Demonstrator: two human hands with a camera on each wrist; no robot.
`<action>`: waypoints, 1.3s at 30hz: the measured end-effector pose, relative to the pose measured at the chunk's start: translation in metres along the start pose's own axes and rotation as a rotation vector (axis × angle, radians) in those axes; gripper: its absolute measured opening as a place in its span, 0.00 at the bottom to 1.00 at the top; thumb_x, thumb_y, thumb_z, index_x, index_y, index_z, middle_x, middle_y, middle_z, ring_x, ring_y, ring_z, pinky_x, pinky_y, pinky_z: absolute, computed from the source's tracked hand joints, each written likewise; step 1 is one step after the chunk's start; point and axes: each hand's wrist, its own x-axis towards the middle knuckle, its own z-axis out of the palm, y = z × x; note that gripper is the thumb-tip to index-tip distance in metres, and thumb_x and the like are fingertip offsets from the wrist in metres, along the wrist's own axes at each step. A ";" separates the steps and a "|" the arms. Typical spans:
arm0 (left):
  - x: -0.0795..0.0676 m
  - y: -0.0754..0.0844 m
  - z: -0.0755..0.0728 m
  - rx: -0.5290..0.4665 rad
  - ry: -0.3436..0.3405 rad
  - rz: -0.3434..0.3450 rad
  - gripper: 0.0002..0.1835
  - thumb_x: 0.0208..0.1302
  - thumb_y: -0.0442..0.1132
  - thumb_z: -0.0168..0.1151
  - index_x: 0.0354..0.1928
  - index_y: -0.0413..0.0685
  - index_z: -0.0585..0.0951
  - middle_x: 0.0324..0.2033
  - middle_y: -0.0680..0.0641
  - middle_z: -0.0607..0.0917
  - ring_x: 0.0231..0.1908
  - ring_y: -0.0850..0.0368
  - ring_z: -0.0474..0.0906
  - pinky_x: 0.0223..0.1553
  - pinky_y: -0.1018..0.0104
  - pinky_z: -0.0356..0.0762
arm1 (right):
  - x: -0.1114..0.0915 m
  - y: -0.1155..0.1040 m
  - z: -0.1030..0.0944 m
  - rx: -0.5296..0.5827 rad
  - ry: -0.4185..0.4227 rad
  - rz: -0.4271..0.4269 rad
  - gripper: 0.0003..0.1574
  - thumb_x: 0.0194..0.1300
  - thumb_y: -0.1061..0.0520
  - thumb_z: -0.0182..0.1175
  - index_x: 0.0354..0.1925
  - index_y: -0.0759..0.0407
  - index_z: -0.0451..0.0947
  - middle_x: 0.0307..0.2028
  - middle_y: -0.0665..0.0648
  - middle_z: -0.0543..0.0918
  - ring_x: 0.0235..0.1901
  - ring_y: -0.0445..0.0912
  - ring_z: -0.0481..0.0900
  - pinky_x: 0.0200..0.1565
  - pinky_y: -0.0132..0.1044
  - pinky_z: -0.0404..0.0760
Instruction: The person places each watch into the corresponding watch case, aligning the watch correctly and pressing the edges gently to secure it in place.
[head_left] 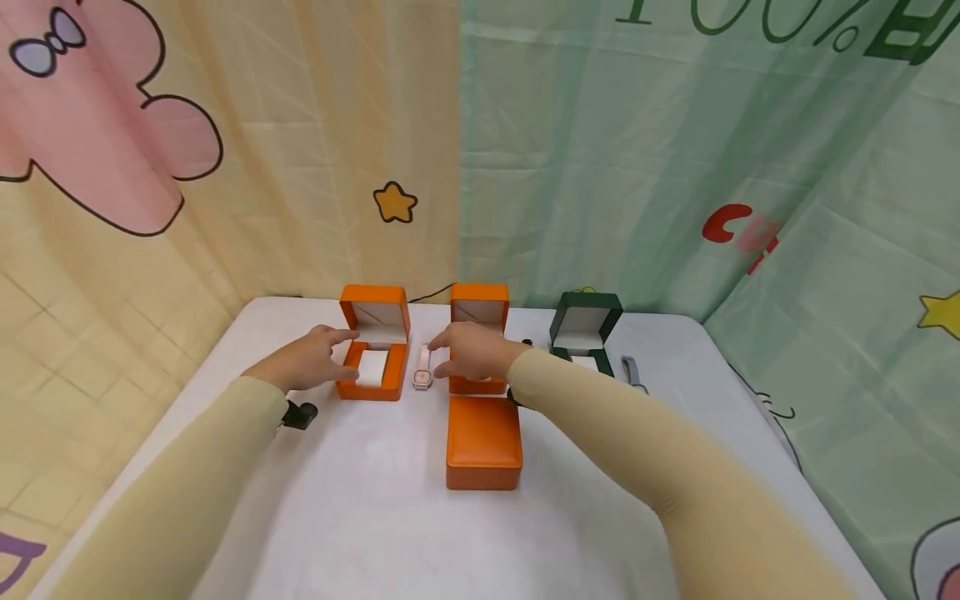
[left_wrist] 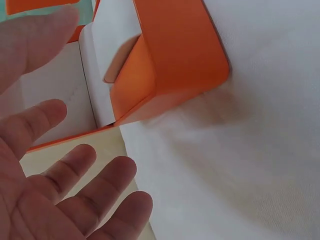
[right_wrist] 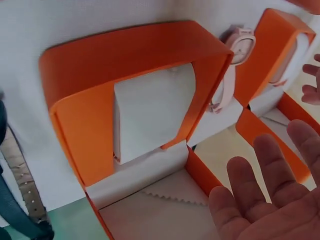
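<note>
My left hand (head_left: 311, 360), fingers spread, is beside the open orange watch box (head_left: 397, 383) on the left, which holds a white cushion (head_left: 372, 367). In the left wrist view its fingers (left_wrist: 107, 182) stand apart from the box with nothing between them. My right hand (head_left: 476, 350) reaches over the middle open orange watch box (head_left: 480, 293) and partly hides it. Its fingers are loosely extended in the right wrist view, gripping nothing. A pink wristwatch (head_left: 422, 379) lies on the table between these two boxes, close to the right fingertips.
A closed orange box (head_left: 483, 442) stands in front of the middle one. Farther right are an open green watch box (head_left: 587, 321) and a grey-blue watch (head_left: 632, 371). A perforated strap (right_wrist: 22, 172) lies left of the middle box in the right wrist view. Curtains hang behind the white table.
</note>
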 end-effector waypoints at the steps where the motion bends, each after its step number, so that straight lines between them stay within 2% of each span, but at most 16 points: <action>1: 0.002 0.000 0.000 0.004 -0.009 -0.008 0.47 0.69 0.56 0.69 0.83 0.49 0.59 0.78 0.27 0.54 0.67 0.28 0.70 0.68 0.28 0.69 | 0.005 -0.001 0.001 -0.008 -0.017 0.002 0.33 0.73 0.43 0.67 0.72 0.47 0.77 0.71 0.54 0.78 0.70 0.49 0.74 0.73 0.45 0.75; 5: 0.007 -0.001 0.002 0.018 -0.030 -0.043 0.48 0.68 0.56 0.70 0.83 0.49 0.60 0.77 0.27 0.55 0.69 0.27 0.68 0.68 0.28 0.70 | 0.021 -0.004 0.007 -0.048 -0.068 0.028 0.34 0.72 0.41 0.67 0.72 0.45 0.77 0.72 0.52 0.77 0.70 0.49 0.74 0.75 0.45 0.72; 11: 0.013 -0.005 0.007 0.017 -0.037 -0.050 0.45 0.67 0.56 0.71 0.81 0.52 0.64 0.77 0.27 0.56 0.70 0.26 0.67 0.69 0.28 0.69 | 0.034 -0.008 0.017 -0.107 -0.070 0.075 0.32 0.71 0.41 0.69 0.69 0.44 0.79 0.70 0.49 0.79 0.68 0.48 0.76 0.78 0.49 0.66; 18: 0.017 -0.011 0.011 0.032 -0.040 -0.033 0.42 0.67 0.58 0.70 0.80 0.58 0.67 0.77 0.28 0.58 0.70 0.26 0.67 0.69 0.26 0.67 | 0.039 -0.014 0.026 -0.305 -0.061 0.017 0.28 0.72 0.41 0.67 0.66 0.45 0.82 0.64 0.46 0.84 0.65 0.47 0.79 0.77 0.55 0.62; 22: 0.018 -0.009 0.012 0.021 -0.043 -0.030 0.43 0.66 0.58 0.71 0.79 0.58 0.68 0.77 0.29 0.58 0.71 0.27 0.66 0.70 0.26 0.66 | 0.039 -0.017 0.025 -0.317 -0.061 0.013 0.27 0.72 0.43 0.67 0.66 0.45 0.82 0.64 0.46 0.84 0.65 0.47 0.80 0.78 0.58 0.59; 25: 0.018 -0.008 0.012 0.026 -0.041 -0.029 0.43 0.66 0.57 0.71 0.80 0.57 0.68 0.77 0.29 0.59 0.71 0.27 0.66 0.70 0.27 0.66 | 0.038 -0.018 0.019 -0.254 -0.058 0.025 0.29 0.72 0.43 0.67 0.67 0.46 0.81 0.65 0.46 0.83 0.66 0.47 0.79 0.77 0.57 0.62; 29: 0.018 -0.007 0.012 0.031 -0.037 -0.033 0.43 0.65 0.57 0.71 0.79 0.56 0.68 0.76 0.29 0.59 0.70 0.28 0.67 0.69 0.26 0.67 | 0.036 -0.018 0.006 0.023 -0.025 0.024 0.32 0.71 0.45 0.69 0.69 0.52 0.79 0.63 0.53 0.84 0.63 0.48 0.80 0.71 0.46 0.74; 32: 0.019 -0.008 0.011 0.032 -0.036 -0.028 0.43 0.65 0.58 0.72 0.79 0.56 0.69 0.76 0.28 0.60 0.69 0.28 0.68 0.69 0.26 0.66 | 0.036 -0.016 0.002 0.215 -0.014 0.020 0.33 0.70 0.47 0.71 0.68 0.55 0.79 0.61 0.57 0.84 0.59 0.49 0.81 0.65 0.42 0.81; 35: 0.021 -0.008 0.012 0.023 -0.039 -0.030 0.43 0.65 0.58 0.72 0.79 0.57 0.69 0.76 0.29 0.60 0.69 0.28 0.67 0.69 0.26 0.66 | 0.038 -0.014 0.006 0.245 -0.020 0.048 0.33 0.69 0.47 0.71 0.68 0.55 0.80 0.61 0.56 0.84 0.58 0.48 0.81 0.64 0.40 0.81; 39: 0.023 -0.008 0.014 0.011 -0.048 -0.035 0.43 0.65 0.57 0.73 0.79 0.57 0.69 0.76 0.29 0.60 0.69 0.29 0.68 0.70 0.27 0.66 | 0.041 -0.017 0.007 0.180 -0.023 0.056 0.31 0.70 0.47 0.71 0.68 0.53 0.80 0.63 0.56 0.84 0.58 0.47 0.81 0.64 0.39 0.81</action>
